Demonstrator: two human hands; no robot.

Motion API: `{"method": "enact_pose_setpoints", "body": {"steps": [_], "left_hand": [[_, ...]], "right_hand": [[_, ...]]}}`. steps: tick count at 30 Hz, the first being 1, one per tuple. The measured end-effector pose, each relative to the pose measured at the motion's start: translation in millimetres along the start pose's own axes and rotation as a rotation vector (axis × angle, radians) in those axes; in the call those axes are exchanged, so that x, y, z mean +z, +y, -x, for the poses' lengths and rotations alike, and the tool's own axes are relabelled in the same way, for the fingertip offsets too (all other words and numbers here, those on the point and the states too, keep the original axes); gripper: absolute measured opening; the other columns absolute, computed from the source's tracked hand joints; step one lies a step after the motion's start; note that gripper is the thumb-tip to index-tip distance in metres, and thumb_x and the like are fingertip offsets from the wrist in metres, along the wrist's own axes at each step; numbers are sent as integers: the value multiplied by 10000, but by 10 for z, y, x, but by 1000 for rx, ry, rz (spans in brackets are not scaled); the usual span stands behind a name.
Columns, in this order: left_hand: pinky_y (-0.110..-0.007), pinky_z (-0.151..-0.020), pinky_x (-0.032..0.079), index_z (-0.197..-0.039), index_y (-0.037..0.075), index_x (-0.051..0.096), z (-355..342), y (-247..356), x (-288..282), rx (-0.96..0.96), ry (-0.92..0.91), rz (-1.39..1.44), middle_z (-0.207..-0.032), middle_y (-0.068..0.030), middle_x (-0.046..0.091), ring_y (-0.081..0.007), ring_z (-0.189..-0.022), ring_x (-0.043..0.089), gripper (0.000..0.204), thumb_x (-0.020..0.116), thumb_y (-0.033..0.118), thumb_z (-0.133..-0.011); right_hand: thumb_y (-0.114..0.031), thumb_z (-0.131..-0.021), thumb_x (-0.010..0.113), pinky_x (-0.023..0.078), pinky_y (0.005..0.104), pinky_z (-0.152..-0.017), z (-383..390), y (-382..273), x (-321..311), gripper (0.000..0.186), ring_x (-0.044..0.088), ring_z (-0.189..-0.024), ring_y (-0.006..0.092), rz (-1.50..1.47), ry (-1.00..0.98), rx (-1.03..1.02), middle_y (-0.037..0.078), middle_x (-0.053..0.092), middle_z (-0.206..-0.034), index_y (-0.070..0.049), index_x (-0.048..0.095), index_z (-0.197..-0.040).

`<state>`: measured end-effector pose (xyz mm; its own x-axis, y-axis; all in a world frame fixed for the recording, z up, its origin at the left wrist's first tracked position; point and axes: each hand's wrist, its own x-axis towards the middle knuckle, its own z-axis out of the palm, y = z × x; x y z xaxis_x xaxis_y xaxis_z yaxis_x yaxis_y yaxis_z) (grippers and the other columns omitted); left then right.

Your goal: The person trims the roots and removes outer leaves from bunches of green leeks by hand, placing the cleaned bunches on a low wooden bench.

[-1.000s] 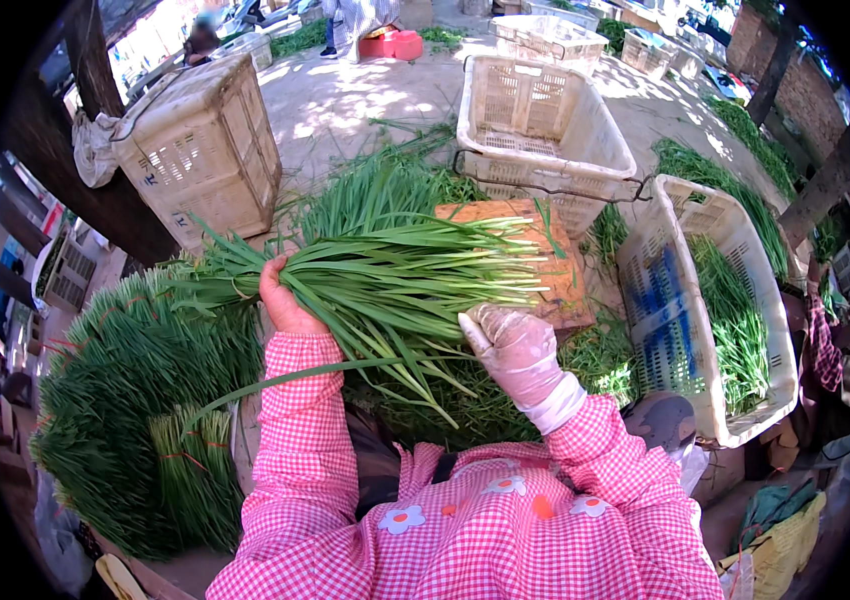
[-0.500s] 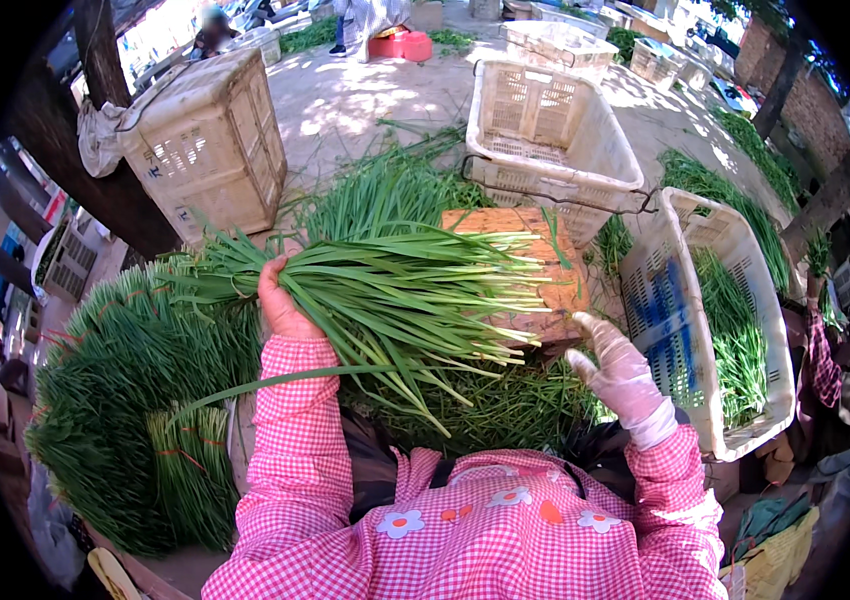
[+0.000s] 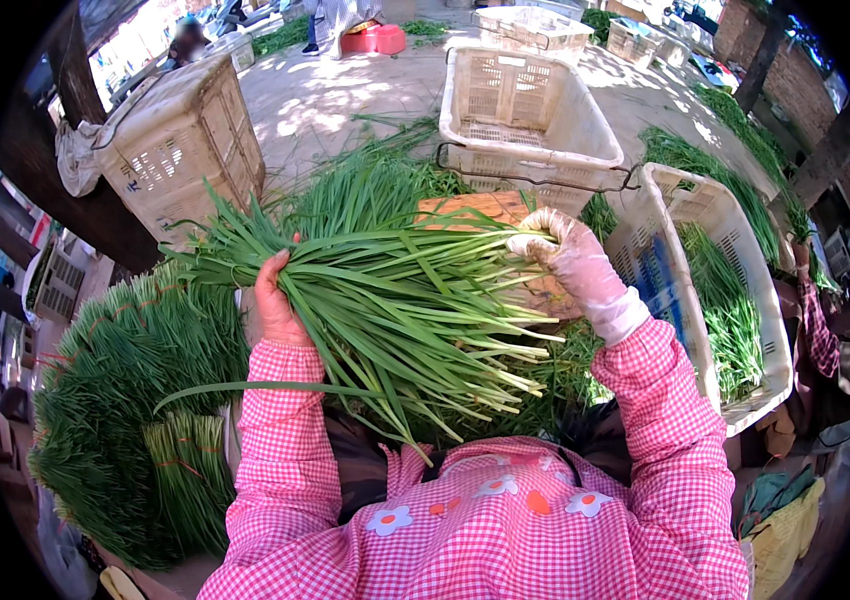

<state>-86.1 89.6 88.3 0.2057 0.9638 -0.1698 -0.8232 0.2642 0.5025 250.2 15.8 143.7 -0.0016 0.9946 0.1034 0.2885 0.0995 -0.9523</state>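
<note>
A thick loose bunch of garlic chives [image 3: 395, 300] lies sideways before my chest, leaf tips to the left and pale stem ends to the right. My left hand [image 3: 280, 305], bare, is wrapped round its leafy part. At the stem ends, my right hand [image 3: 585, 272], in a thin clear glove, has its fingers closed on a few stems along the bunch's far side. Beneath the stems shows a worn wooden block [image 3: 480, 207], partly covered. One long leaf hangs out of the bunch across my left sleeve.
Tied chive bundles [image 3: 125, 350] are heaped at my left. Loose chives [image 3: 365, 195] lie beyond the bunch. An upright crate [image 3: 180, 140] stands far left, an open crate [image 3: 535, 150] ahead, and a crate holding greens [image 3: 660, 225] at right. Other people are in the background.
My right hand has moved up and left from beside the stems and closed on some of them. The bunch's stems have fanned out slightly toward me. The view has shifted a little.
</note>
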Motion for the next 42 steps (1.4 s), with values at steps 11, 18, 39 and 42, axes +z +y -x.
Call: {"method": "enact_pose_setpoints", "body": {"steps": [11, 18, 39, 42], "left_hand": [[-411, -761, 510, -1009, 35, 578, 17, 16, -95, -59, 25, -55, -965, -120, 619, -263, -850, 601, 275, 518, 161, -773], [-405, -707, 524, -922, 32, 577, 122, 91, 1, -83, 141, -13, -847, -118, 637, -277, -742, 612, 258, 552, 221, -748], [-420, -738, 519, -917, 12, 601, 93, 250, -166, -6, 60, 30, -883, -132, 646, -284, -808, 615, 254, 547, 190, -744], [-437, -762, 516, -946, 0, 595, 64, 275, -198, -5, 55, 31, -908, -149, 642, -311, -833, 612, 292, 547, 196, -735]], "right_hand": [[-222, -829, 615, 318, 174, -518, -195, 78, -81, 167, 403, -584, 24, -23, 123, 13, -56, 528, -712, -67, 583, -884], [-286, -877, 541, 285, 166, -473, 572, 381, -211, 210, 370, -527, 27, -168, 74, 220, -57, 501, -667, -79, 575, -861], [-164, -771, 649, 439, 296, -755, 974, 602, 278, 181, 561, -855, 143, -168, -565, 141, 41, 624, -893, -28, 618, -887], [-215, -767, 612, 462, 332, -759, 1034, 707, -187, 212, 607, -859, 240, 887, -829, 401, 77, 643, -896, -74, 639, -924]]}}
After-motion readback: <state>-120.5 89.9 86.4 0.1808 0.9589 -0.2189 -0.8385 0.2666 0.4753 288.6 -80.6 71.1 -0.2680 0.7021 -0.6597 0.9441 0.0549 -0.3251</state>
